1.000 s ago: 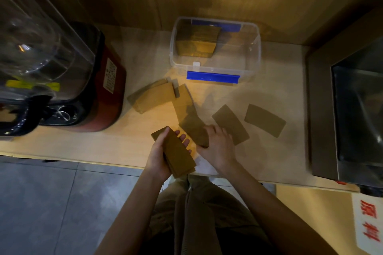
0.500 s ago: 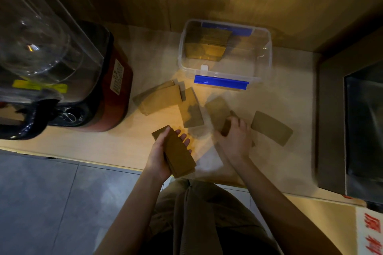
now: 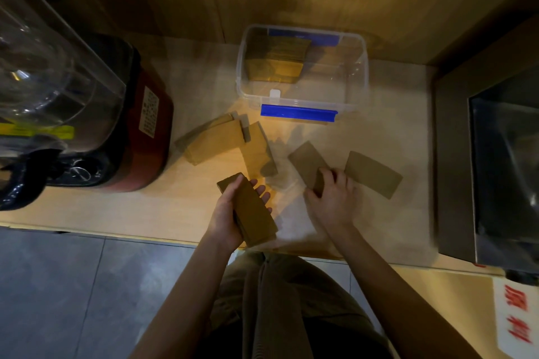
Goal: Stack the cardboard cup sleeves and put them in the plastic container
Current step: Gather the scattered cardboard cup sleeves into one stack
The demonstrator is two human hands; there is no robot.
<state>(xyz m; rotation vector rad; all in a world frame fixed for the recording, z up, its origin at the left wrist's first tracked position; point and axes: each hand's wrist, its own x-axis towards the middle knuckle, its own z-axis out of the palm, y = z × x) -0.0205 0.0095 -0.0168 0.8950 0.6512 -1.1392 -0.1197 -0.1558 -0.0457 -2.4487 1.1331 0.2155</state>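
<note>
My left hand [image 3: 230, 213] grips a stack of flat brown cardboard sleeves [image 3: 253, 213] near the counter's front edge. My right hand [image 3: 332, 201] rests on the counter, fingers curled around a dark sleeve [image 3: 319, 182] on top of another loose sleeve [image 3: 306, 160]. One more sleeve [image 3: 373, 173] lies just to the right of that hand. Several sleeves [image 3: 215, 143] lie in a loose pile to the left, with one [image 3: 258, 151] angled beside them. The clear plastic container [image 3: 353, 87] with blue clips stands at the back, holding a stack of sleeves [image 3: 277, 61] in its left half.
A red and black blender base [image 3: 140, 125] with a clear jug [image 3: 43, 46] stands on the left of the wooden counter [image 3: 393, 227]. A dark metal appliance [image 3: 490, 154] borders the right. A wooden wall panel rises behind the container.
My right hand moved from the sleeve beside the held stack rightward to the middle loose sleeves and took hold of one. The left hand and its stack stayed put.
</note>
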